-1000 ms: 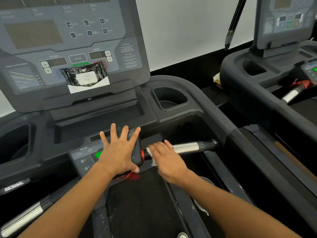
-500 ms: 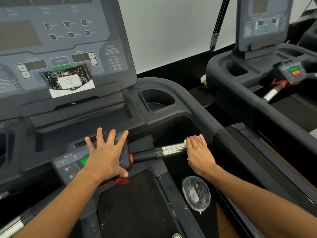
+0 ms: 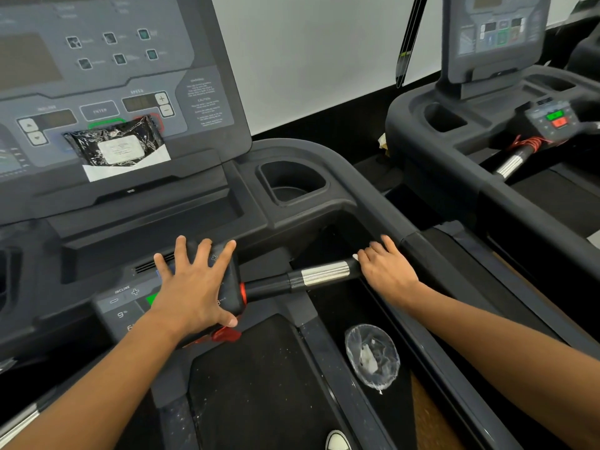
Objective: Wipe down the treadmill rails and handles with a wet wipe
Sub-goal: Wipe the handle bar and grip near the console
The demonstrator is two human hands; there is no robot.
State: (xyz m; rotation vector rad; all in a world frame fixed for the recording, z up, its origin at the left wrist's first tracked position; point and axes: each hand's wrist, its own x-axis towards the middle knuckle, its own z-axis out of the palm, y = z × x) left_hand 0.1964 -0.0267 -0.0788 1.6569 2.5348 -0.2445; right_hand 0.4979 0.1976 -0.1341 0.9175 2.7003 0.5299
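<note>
Nearest the camera, beside the belt, a crumpled clear plastic wrapper (image 3: 372,355) is lying on the dark side strip. Just beyond it, the right hand (image 3: 388,271) is curling over the far end of the handlebar (image 3: 311,277), fingers together and wrapped round the bar, pressing the wet wipe (image 3: 356,256) against it; only a small white corner of the wipe is peeking out by the knuckles. The left hand (image 3: 191,289) is lying flat with fingers spread wide on the control pod (image 3: 229,289), bracing and gripping nothing. The wipe is probably going to behave as soft, limp and slick, so it is best kept bunched under the palm and fingers, wrapped round the stiff, smooth bar. Farther off, a dark wipes packet (image 3: 117,145) is sitting on the console (image 3: 136,76), and a second treadmill (image 3: 487,131) is standing to the right.
</note>
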